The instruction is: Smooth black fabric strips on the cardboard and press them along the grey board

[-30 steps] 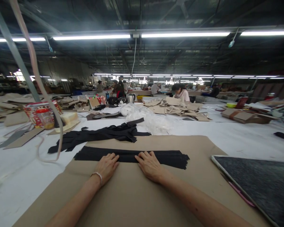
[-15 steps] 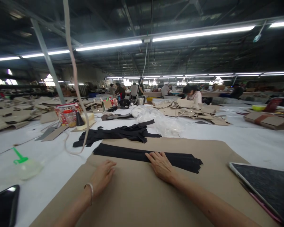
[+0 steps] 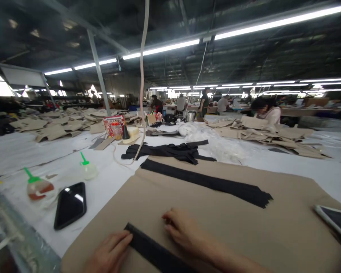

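Note:
My left hand (image 3: 109, 252), low in the head view, has its fingers closed on the far end of a single black fabric strip (image 3: 153, 250). That strip runs diagonally toward me and leaves the picture at the bottom. My right hand (image 3: 186, 235) is just right of the strip, over the brown sheet (image 3: 221, 212). Its fingers are loosely curled, slightly apart, with nothing visible in them. Farther off on the sheet lies a flat stack of black strips (image 3: 204, 180), its right end jagged. A loose heap of black strips (image 3: 165, 151) rests behind it.
At left lie a phone (image 3: 71, 206) and two green-tipped squeeze bottles (image 3: 39, 187). A hanging cable (image 3: 142, 76) comes down near the black heap. Clear plastic (image 3: 216, 144) and brown cut pieces (image 3: 267, 132) lie behind. A dark, pale-edged slab (image 3: 335, 222) is at right.
The view has turned left. My left hand has come nearer and now grips a single strip lying close to me. My right hand has left the stack and drawn back toward me.

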`<act>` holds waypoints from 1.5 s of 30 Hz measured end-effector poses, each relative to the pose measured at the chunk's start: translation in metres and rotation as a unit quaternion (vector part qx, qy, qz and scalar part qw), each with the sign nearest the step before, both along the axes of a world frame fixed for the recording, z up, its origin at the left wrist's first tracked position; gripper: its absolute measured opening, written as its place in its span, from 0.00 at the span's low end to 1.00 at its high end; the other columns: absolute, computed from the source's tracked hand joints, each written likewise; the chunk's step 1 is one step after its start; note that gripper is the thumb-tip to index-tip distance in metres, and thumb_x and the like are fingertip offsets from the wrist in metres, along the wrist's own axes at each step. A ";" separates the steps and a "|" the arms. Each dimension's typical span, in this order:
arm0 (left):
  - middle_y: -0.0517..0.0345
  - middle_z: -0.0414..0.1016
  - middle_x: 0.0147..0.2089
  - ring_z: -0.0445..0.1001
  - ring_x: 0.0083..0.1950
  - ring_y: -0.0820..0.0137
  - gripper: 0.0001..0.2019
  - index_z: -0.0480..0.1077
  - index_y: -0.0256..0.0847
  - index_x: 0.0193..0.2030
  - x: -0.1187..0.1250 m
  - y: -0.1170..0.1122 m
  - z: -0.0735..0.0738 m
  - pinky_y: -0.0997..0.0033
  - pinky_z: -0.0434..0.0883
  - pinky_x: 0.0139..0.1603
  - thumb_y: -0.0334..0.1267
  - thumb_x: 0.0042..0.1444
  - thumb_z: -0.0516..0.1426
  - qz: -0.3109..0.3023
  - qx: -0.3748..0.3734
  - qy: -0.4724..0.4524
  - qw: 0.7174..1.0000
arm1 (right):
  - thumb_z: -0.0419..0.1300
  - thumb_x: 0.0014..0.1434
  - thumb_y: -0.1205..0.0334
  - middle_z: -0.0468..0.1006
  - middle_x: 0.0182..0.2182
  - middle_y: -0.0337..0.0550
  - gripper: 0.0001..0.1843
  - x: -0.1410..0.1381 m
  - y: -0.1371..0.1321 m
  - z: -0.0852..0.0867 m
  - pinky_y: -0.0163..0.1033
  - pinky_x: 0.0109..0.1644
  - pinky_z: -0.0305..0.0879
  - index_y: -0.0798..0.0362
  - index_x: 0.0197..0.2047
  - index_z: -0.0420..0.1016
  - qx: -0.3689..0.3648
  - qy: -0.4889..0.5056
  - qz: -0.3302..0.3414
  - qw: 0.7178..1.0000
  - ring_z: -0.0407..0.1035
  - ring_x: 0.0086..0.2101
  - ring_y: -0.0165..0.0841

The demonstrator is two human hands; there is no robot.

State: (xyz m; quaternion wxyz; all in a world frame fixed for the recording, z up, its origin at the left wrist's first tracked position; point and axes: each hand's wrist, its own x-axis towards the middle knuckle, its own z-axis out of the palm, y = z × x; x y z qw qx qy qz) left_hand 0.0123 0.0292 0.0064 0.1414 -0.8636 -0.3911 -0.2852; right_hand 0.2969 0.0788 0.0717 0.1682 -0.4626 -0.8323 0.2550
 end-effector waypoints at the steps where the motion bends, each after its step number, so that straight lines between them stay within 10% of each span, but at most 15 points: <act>1: 0.58 0.76 0.50 0.75 0.50 0.73 0.16 0.66 0.46 0.56 -0.001 -0.005 0.006 0.82 0.69 0.52 0.39 0.61 0.51 0.026 -0.028 0.005 0.999 | 0.51 0.57 0.67 0.74 0.42 0.47 0.15 -0.013 -0.005 0.003 0.37 0.49 0.61 0.54 0.46 0.74 -0.001 -0.010 0.002 1.000 0.68 0.43 0.35; 6: 0.55 0.75 0.50 0.74 0.51 0.72 0.14 0.68 0.43 0.53 0.000 -0.014 0.021 0.77 0.71 0.52 0.36 0.61 0.50 0.037 -0.043 0.029 0.998 | 0.54 0.58 0.63 0.73 0.43 0.51 0.11 -0.068 -0.020 0.007 0.47 0.51 0.60 0.56 0.41 0.73 0.003 -0.089 -0.027 0.996 0.66 0.45 0.42; 15: 0.55 0.75 0.51 0.73 0.51 0.68 0.15 0.68 0.41 0.54 -0.008 -0.003 0.006 0.68 0.74 0.51 0.35 0.61 0.49 0.028 -0.016 0.060 0.998 | 0.55 0.58 0.66 0.73 0.46 0.53 0.14 -0.114 -0.031 0.004 0.56 0.58 0.53 0.57 0.48 0.69 -0.006 -0.146 -0.102 0.984 0.65 0.49 0.47; 25: 0.54 0.74 0.53 0.71 0.52 0.66 0.19 0.65 0.39 0.57 -0.014 -0.007 -0.004 0.66 0.71 0.51 0.31 0.61 0.46 0.031 0.031 0.104 0.994 | 0.56 0.50 0.67 0.76 0.38 0.49 0.08 -0.113 -0.012 0.013 0.42 0.41 0.61 0.54 0.34 0.75 -0.081 -0.126 -0.091 0.985 0.70 0.40 0.41; 45: 0.58 0.74 0.53 0.72 0.52 0.68 0.14 0.68 0.42 0.52 -0.022 0.007 0.012 0.67 0.71 0.51 0.36 0.60 0.51 0.019 0.006 0.111 0.994 | 0.51 0.57 0.72 0.72 0.39 0.46 0.12 -0.111 -0.011 -0.015 0.39 0.49 0.59 0.55 0.41 0.72 0.025 -0.037 -0.033 0.998 0.64 0.42 0.35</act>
